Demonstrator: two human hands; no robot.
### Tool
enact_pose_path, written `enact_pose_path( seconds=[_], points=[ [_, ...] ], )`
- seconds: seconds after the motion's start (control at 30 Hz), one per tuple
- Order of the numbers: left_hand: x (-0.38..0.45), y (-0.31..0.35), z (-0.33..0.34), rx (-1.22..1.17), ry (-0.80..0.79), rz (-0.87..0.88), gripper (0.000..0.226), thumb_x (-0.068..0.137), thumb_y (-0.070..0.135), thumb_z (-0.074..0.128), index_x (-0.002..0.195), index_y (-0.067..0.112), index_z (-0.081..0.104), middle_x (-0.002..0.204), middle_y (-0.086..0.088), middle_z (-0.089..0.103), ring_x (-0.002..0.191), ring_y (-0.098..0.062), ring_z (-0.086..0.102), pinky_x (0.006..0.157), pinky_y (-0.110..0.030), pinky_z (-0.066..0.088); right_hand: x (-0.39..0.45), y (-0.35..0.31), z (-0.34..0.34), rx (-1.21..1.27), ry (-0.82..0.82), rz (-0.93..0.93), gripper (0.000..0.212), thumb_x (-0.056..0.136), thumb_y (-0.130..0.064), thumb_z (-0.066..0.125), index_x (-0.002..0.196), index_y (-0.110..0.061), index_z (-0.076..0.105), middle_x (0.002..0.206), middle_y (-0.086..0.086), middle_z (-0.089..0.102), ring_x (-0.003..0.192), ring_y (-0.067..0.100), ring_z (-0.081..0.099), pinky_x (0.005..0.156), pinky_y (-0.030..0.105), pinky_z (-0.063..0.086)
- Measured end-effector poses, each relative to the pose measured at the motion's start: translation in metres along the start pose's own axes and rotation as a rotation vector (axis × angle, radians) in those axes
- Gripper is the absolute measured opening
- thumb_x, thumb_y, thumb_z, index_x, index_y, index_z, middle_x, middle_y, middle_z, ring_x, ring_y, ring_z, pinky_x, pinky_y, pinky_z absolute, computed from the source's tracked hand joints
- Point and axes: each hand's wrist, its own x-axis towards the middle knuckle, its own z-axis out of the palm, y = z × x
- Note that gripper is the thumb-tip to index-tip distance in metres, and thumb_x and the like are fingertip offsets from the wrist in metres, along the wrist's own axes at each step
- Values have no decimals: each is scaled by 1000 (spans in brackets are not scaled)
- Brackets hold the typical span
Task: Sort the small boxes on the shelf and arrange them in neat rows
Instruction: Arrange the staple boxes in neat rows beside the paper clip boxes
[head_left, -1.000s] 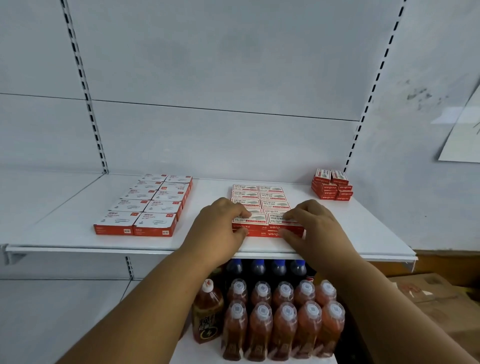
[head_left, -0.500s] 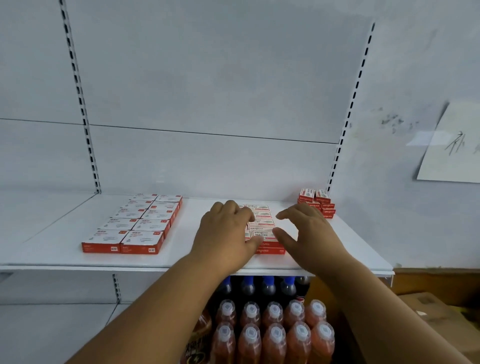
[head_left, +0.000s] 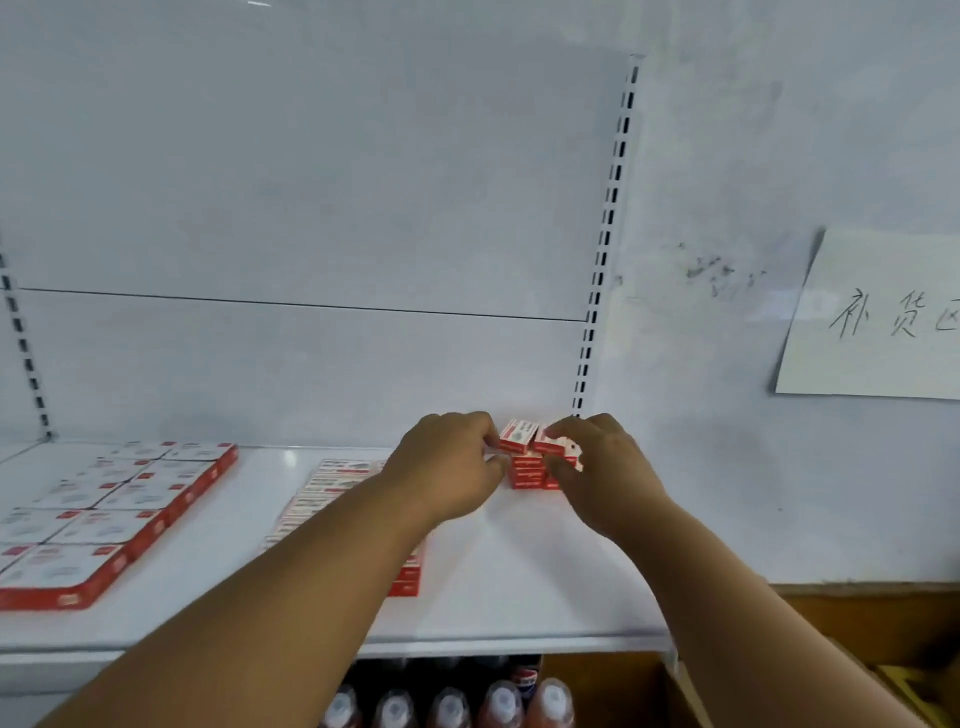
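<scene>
**Figure: Both hands taking boxes from the corner stack on the white shelf**

Left to right. At far left a block of flat white-and-red boxes (head_left: 111, 512) lies in two tidy files on the shelf (head_left: 530, 587). Next, a second block of smaller red-and-white boxes (head_left: 332, 486) is partly hidden by the left forearm. The left hand (head_left: 447, 467) is curled, its fingertips pinching the left top box (head_left: 517, 436) of the small red stack (head_left: 527, 470) at the back right corner. The right hand (head_left: 602, 467) closes likewise on the right top box (head_left: 550, 441); both boxes sit tilted, apparently lifted off the pile. A handwritten paper sign (head_left: 878, 317) is stuck on the wall at right; bottle caps (head_left: 449, 704) show below the shelf.

Technique, as judged: lift each box straight up so the layers beneath stay squared, keep grip light since thin card likely dents, and set them down edge to edge, printed face up, aligned with the finished blocks.
</scene>
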Motion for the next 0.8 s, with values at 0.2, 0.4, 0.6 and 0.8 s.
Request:
enact_pose_path(
  seconds=[0.2,0.4,0.6,0.8],
  points=[
    [54,28,27,76,-81,-171,35,95,42,50,126,25,53,116,-2,66,102,-24,60,80,-33,47,31,33,9,-128,-302,-5,47,96,-41,45,142,-47,38,130,11,48,120,33,44,104,40,38],
    [77,34,40,9,-61,-392,34,88,40,65,111,15,66,108,-5,70,98,-25,64,76,-32,48,47,46,4,62,-167,40,20,96,-39,52,93,-20,53,95,5,64,88,25,60,73,34,49],
    [67,37,33,-296,126,-498,19,80,8,64,94,19,70,95,-3,71,88,-23,67,76,-39,56,55,54,6,482,-189,182,22,85,-14,67,98,-20,50,90,0,62,80,20,64,54,28,48],
    [49,30,20,-1082,307,-547,15,90,-2,58,104,3,59,103,-14,71,81,-22,74,71,-35,58,55,34,-2,1004,-165,201,23,88,-3,63,105,-19,66,97,0,73,79,15,67,61,25,49]
  ],
)
